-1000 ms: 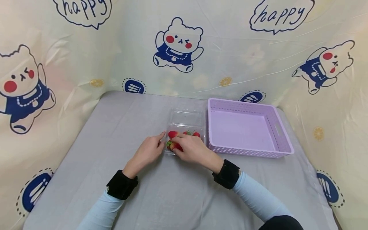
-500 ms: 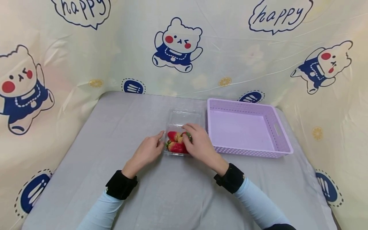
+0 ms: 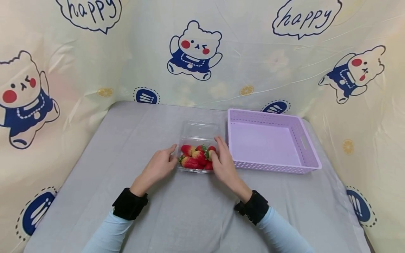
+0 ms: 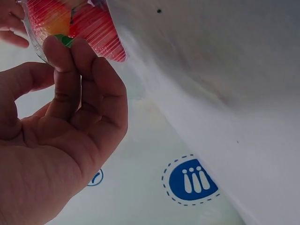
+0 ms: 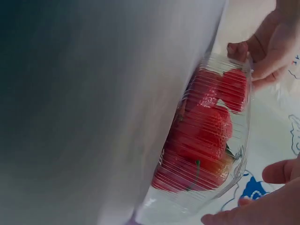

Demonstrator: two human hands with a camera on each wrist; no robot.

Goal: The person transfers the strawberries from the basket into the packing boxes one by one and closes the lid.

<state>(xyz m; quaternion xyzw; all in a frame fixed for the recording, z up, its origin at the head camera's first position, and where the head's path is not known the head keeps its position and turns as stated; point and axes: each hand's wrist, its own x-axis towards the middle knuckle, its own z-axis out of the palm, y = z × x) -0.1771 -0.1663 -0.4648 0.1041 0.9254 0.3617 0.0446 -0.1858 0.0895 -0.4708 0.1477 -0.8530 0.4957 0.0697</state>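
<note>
I read "happy" in a speech bubble [image 3: 89, 13] far left on the printed backdrop [image 3: 253, 59], & "happy" again in another bubble [image 3: 306, 17] far right. No other words or nos. I can make out; blue round badges [image 3: 146, 96] carry marks only, no letters.

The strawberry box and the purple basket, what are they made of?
The strawberry box looks like thin clear plastic: you see the red berries through its ribbed, shiny walls in the right wrist view. The purple basket looks like harder, matte plastic, with rows of little moulded holes in its walls and a handle slot. Both are guesses from looks alone.
</note>
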